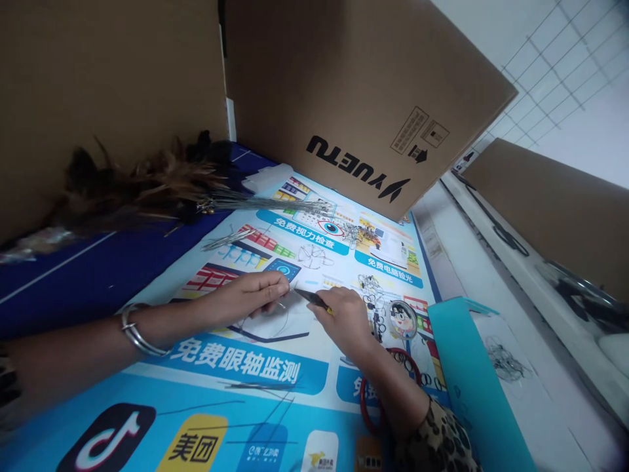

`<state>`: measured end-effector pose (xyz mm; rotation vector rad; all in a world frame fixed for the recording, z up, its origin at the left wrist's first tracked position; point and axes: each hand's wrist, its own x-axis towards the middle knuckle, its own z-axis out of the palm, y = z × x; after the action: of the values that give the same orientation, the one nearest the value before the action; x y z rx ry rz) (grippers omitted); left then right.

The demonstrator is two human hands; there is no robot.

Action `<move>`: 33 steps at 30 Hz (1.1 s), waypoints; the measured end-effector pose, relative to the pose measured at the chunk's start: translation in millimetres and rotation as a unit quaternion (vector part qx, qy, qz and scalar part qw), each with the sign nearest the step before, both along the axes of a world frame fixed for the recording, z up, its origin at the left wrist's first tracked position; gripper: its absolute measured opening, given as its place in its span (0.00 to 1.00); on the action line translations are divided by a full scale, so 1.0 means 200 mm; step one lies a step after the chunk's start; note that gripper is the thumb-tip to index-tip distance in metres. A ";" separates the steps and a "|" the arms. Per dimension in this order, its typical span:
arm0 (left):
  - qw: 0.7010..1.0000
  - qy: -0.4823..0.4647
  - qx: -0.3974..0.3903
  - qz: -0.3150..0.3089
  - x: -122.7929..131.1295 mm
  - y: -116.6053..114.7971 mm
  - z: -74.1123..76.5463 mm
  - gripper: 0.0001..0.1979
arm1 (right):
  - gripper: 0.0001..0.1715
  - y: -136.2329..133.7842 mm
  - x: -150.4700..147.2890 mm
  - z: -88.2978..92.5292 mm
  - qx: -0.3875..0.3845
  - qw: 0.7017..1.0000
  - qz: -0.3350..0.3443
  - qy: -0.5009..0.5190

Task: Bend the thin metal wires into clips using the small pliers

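Note:
My left hand (253,295) is closed in a pinch on a thin wire (282,318) that loops down below the fingers. My right hand (344,318) grips a small pair of pliers (314,299) whose tip points at the left fingertips. A silver bangle (132,331) is on my left wrist and a red bangle (366,400) on my right. Both hands hover over a printed poster (236,393) with blue panels.
A feather bundle on wire stems (162,187) lies at the back left. Loose wire pieces (314,255) and small rings (373,301) lie on the poster. Cardboard panels (354,85) stand behind. A teal box lid (472,380) sits at the right.

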<state>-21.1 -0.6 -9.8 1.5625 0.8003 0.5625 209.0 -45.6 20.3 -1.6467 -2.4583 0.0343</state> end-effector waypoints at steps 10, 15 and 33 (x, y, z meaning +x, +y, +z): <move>0.959 -0.173 -0.220 0.039 0.03 -0.04 0.00 0.13 | 0.13 -0.02 0.00 -0.05 0.088 0.992 0.022 0.082; 0.959 -0.177 -0.219 0.034 0.04 -0.06 0.01 0.13 | 0.14 -0.02 -0.01 -0.07 0.103 0.991 0.031 0.077; 0.954 -0.203 -0.217 0.041 0.04 -0.06 -0.02 0.11 | 0.10 -0.02 -0.01 -0.08 0.130 0.985 0.048 0.100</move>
<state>-13.2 -11.6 -13.0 0.9708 0.6208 0.6869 206.5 -50.6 3.5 -1.3486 -2.2777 -0.0988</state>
